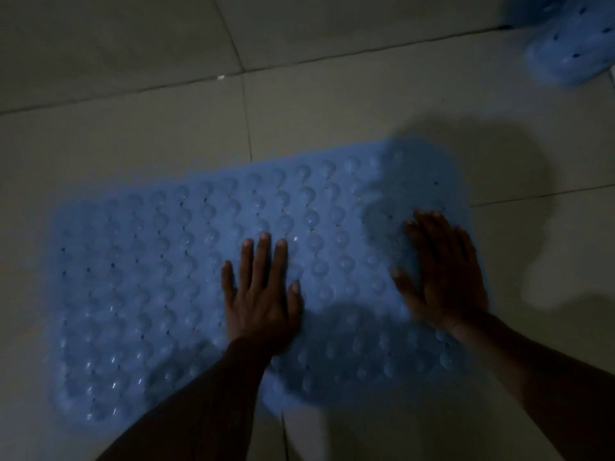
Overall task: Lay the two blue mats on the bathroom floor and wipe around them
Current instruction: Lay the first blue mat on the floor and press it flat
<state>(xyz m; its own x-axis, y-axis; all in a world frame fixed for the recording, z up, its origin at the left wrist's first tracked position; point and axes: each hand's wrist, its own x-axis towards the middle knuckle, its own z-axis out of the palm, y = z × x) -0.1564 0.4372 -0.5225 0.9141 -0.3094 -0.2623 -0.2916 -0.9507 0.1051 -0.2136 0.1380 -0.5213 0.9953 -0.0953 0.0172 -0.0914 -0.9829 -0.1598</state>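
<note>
1. Progress looks to be about a third of the way. The first blue mat point(166, 277) lies spread across the tiled floor point(133, 78), filling the middle and lower left of the frame. Its rows of round bumps and small holes show in the dim light.
2. The left hand point(263, 304) rests palm-down on this mat near its centre. Its fingers point(263, 257) are straight and spread wide, holding nothing.
3. The right hand point(442, 277) lies flat on the right part of the same mat, its fingers also straight and apart, gripping nothing. It is blurred, so I cannot tell how hard it presses.
4. From the two flat palms, I judge the step in hand to be smoothing or pressing this mat down so that it sits flush with the floor. A dark shadow point(482, 154) covers its right end, and the edge there is hard to make out.
5. The second blue mat point(565, 41) sits in the upper right corner of the frame, well apart from the first. It looks bunched or rolled rather than spread, so it has not yet been laid out.
6. No cloth or other wiper is in view, and nothing shows whether the floor around the mats has been wiped. That part of the task seems not yet begun.
</note>
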